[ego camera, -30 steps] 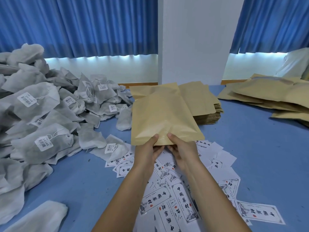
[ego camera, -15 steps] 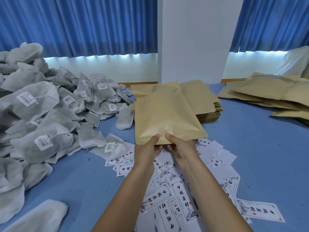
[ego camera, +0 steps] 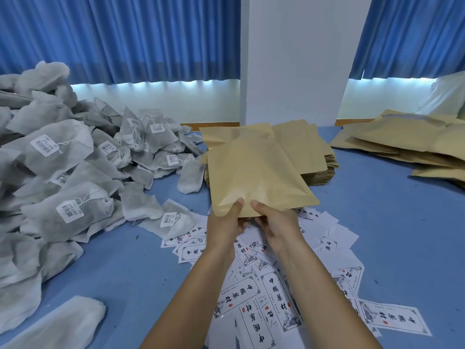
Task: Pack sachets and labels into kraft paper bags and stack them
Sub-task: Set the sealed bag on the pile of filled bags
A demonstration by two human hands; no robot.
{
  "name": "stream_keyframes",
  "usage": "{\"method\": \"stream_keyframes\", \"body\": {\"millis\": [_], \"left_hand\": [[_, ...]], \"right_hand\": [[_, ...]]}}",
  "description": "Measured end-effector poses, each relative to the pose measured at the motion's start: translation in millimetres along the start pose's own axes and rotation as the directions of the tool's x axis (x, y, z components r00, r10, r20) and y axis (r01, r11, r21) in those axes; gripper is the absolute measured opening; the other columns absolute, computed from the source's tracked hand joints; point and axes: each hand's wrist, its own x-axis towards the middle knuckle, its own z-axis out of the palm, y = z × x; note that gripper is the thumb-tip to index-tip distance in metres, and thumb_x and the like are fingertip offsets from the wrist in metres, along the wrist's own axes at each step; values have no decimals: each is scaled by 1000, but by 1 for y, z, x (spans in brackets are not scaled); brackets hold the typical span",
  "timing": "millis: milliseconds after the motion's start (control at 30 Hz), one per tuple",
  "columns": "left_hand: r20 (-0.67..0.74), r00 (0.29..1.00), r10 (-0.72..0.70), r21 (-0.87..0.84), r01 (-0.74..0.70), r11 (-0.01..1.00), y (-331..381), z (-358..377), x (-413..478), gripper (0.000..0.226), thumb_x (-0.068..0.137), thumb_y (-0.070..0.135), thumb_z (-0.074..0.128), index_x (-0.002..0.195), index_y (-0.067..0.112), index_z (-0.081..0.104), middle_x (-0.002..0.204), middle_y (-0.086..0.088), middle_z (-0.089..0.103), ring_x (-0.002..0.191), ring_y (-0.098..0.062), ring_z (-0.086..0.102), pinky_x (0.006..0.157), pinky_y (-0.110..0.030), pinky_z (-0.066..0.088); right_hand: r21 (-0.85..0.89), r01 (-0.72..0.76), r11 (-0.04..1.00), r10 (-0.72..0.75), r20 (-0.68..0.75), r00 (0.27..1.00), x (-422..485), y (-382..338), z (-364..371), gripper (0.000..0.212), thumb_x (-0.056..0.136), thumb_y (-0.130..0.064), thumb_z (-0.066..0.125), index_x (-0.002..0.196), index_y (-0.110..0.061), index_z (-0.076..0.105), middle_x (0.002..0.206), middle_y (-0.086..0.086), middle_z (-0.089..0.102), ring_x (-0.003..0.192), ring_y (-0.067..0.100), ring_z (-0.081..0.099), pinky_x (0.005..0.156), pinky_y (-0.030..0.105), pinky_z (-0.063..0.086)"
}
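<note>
A flat kraft paper bag (ego camera: 254, 172) is held up over the blue table, its near edge pinched between both hands. My left hand (ego camera: 226, 222) grips that edge with the thumb on top, and my right hand (ego camera: 276, 222) grips it just beside, thumb on top too. Behind the bag lies a stack of empty kraft bags (ego camera: 314, 157). A big heap of grey-white sachets (ego camera: 75, 177) with barcode tags fills the left side. Printed paper labels (ego camera: 274, 295) lie scattered under my forearms.
A spread pile of kraft bags (ego camera: 407, 144) lies at the far right. One loose sachet (ego camera: 50, 323) sits at the near left corner. A white pillar (ego camera: 294, 59) and blue curtains stand behind the blue table (ego camera: 402, 235).
The bag has shifted slightly to the right and tilted a little in my hands. Both hands keep the same grip on its near edge.
</note>
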Motion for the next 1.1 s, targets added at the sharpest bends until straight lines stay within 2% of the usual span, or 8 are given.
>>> {"method": "stream_keyframes", "body": {"millis": [200,400,533,633,700,833,933,1100], "left_hand": [[-65,997,50,144,-40,989,0,-4,6,19,88,17,67,97,1,62,69,-5,60,52,-14,51,52,-21,47],[11,987,161,326,-156,932,-3,0,1,23,95,23,56,85,5,66,58,-10,67,49,-19,61,51,-23,47],[30,979,204,431,-197,881,-5,5,-2,43,103,25,37,87,-7,60,45,-4,61,39,-13,60,38,-16,41],[32,973,229,427,-220,877,-2,4,-2,40,103,24,35,86,-4,58,43,-2,60,38,-12,59,38,-17,41],[25,972,236,413,-225,883,0,2,0,37,103,24,35,82,5,57,44,-2,61,40,-14,61,43,-21,44],[10,979,205,405,-191,894,2,0,2,36,103,22,35,81,3,56,43,-1,60,39,-13,60,39,-18,42],[0,978,211,370,-196,908,4,-2,2,35,103,20,35,81,2,55,43,-2,60,37,-12,58,37,-15,40],[-8,990,139,277,-131,952,8,-3,1,29,104,17,35,91,-2,52,46,-3,60,38,-10,58,38,-16,43]], "right_hand": [[-42,6,999,-8,-41,999,4,-1,-5,25,79,5,72,101,-3,62,87,6,66,69,13,63,55,19,51],[-172,-13,985,12,-9,1000,0,7,1,10,79,4,72,75,3,62,60,11,62,40,17,53,38,18,39],[-187,-20,982,16,-19,1000,5,5,-2,20,78,3,72,64,2,58,60,11,54,49,21,45,56,31,42],[-72,-40,997,42,29,999,6,0,-3,7,82,6,67,79,2,62,70,12,59,50,16,51,51,24,43],[-12,24,1000,-24,-41,999,11,-6,-8,18,82,7,67,96,-2,61,82,7,63,62,14,56,45,19,42],[-88,46,995,-51,-47,998,15,-10,-13,18,79,6,70,91,-2,60,77,5,59,58,13,49,51,20,41],[-59,24,998,-28,-52,998,17,-14,-16,20,85,0,68,102,-2,59,88,6,62,69,13,55,56,20,45],[-309,101,946,-165,-188,968,23,-25,-29,18,83,-12,73,72,-9,59,69,3,57,41,4,51,36,10,35]]}}
